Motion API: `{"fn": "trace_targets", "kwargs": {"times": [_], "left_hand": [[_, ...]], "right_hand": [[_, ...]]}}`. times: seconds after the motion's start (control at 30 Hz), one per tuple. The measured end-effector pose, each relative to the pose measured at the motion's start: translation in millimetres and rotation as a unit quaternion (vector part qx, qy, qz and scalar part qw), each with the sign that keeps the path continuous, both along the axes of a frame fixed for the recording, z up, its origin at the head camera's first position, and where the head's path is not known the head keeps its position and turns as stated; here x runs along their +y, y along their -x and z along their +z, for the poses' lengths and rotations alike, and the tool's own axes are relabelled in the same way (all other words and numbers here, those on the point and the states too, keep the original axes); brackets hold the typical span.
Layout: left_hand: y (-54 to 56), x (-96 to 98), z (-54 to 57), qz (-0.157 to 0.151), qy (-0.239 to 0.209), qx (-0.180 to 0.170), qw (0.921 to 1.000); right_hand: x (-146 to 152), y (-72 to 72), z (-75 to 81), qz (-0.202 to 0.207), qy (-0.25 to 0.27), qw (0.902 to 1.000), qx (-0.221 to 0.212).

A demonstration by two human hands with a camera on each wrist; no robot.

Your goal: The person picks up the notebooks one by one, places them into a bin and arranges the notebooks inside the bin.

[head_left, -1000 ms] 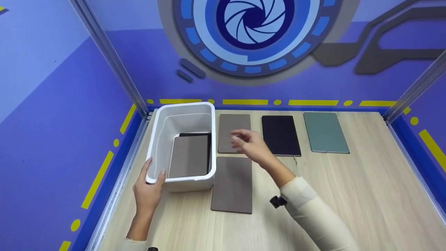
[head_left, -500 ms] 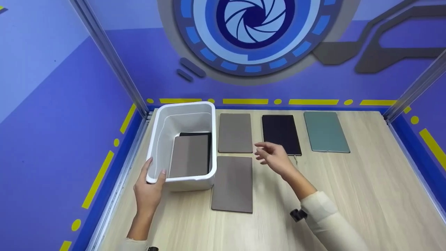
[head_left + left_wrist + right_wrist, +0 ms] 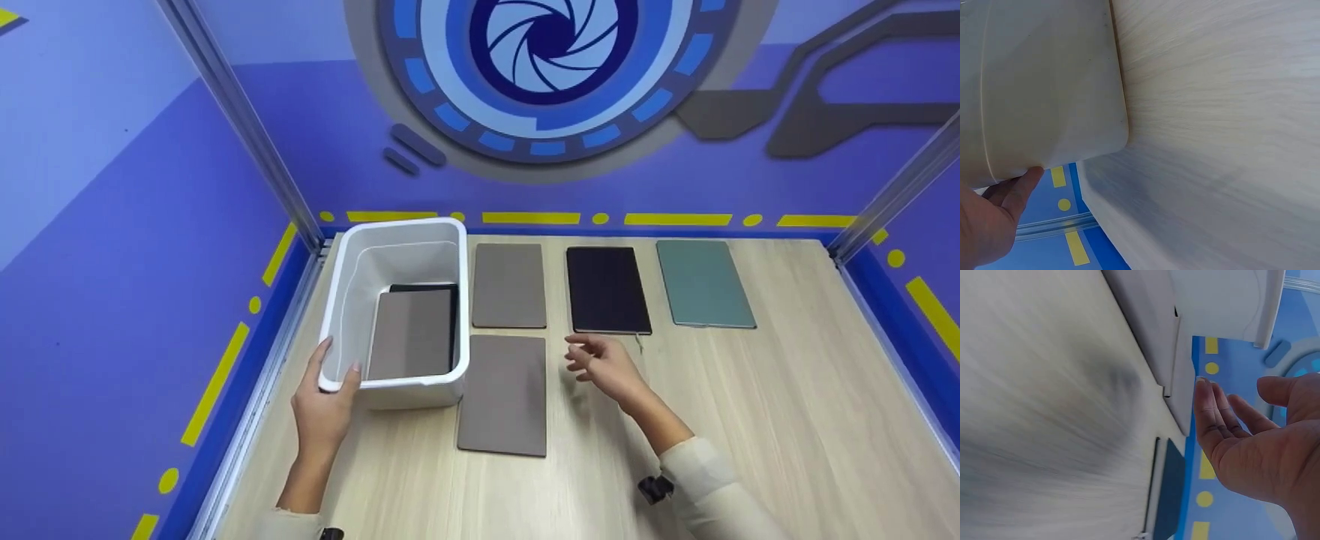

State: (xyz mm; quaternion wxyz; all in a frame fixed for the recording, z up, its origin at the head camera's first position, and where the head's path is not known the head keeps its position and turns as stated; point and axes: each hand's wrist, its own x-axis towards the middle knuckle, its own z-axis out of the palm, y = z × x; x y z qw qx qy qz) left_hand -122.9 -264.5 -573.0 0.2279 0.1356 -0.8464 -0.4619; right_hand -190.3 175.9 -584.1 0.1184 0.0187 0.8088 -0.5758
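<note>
At the near left corner of a white plastic bin (image 3: 465,300), my left hand (image 3: 322,409) grips the rim, thumb at the front edge and fingers along the side. In the left wrist view the fingers (image 3: 1026,188) touch the bin's outer wall. Inside the bin lies a taupe notebook (image 3: 411,334) on top of a dark one (image 3: 454,296). My right hand (image 3: 607,367) hovers with fingers loosely bent and nothing in them. It is right of a near taupe notebook (image 3: 502,397) and just below a black notebook (image 3: 607,289).
Another taupe notebook (image 3: 509,285) lies against the bin's right side, behind the near one. Farther right is a green notebook (image 3: 706,283). A ribbon (image 3: 640,343) sticks out from the black notebook. Blue panels (image 3: 247,187) wall the wooden table (image 3: 810,420) at the back and sides.
My right hand has moved right and toward me, away from the back taupe notebook, uncovering it and the black notebook. The left hand stays on the bin; the notebooks have not moved.
</note>
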Motion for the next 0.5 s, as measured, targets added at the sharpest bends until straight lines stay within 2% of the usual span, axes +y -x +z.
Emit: {"fn": "trace_targets", "kwargs": {"times": [0.27, 0.5], "left_hand": [[-0.7, 0.1, -2.0, 0.005, 0.002, 0.004, 1.0000], [-0.8, -1.2, -1.5, -0.004, -0.002, 0.001, 1.0000]], "right_hand": [[-12.3, -16.8, -19.0, -0.016, 0.025, 0.9982, -0.052], [-31.3, -29.7, -25.0, -0.045, 0.055, 0.9925, -0.099]]}}
